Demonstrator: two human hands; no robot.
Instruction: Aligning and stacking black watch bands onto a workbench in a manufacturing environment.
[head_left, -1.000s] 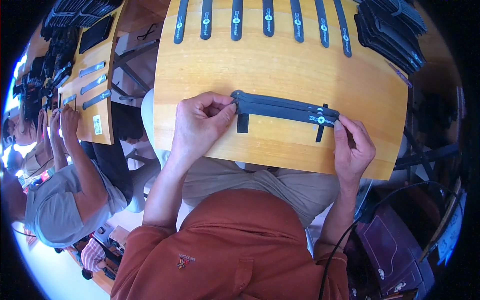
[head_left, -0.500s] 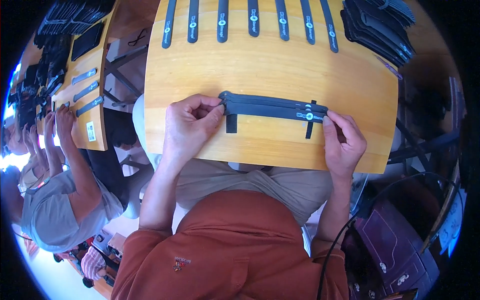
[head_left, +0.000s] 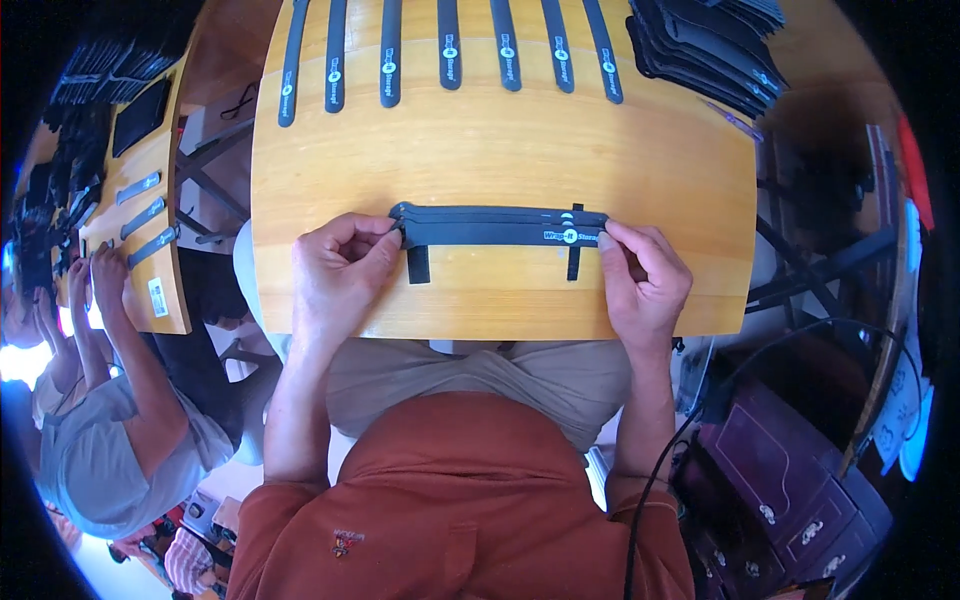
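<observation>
A small stack of dark grey straps (head_left: 480,232) with white print near its right end lies level across the near part of the wooden table. Finger and thumb of my left hand (head_left: 345,262) pinch its left end. At the right end, my right hand (head_left: 648,280) grips it between thumb and fingers. The strap edges are slightly fanned, one above another. Beneath the stack, two short black strips show on the tabletop: a left strip (head_left: 419,266) and a narrower right strip (head_left: 573,265), each partly covered.
Several single grey straps (head_left: 450,50) lie in a row along the table's (head_left: 500,160) far side. A pile of dark straps (head_left: 700,55) sits at the far right, beside a thin purple tool (head_left: 733,120). At left, a co-worker (head_left: 130,420) works at another table (head_left: 165,250).
The whole view has shifted and turned slightly, so the table and straps appear further left and more level. Both hands keep their pinch on the strap stack, in nearly the same place on the table.
</observation>
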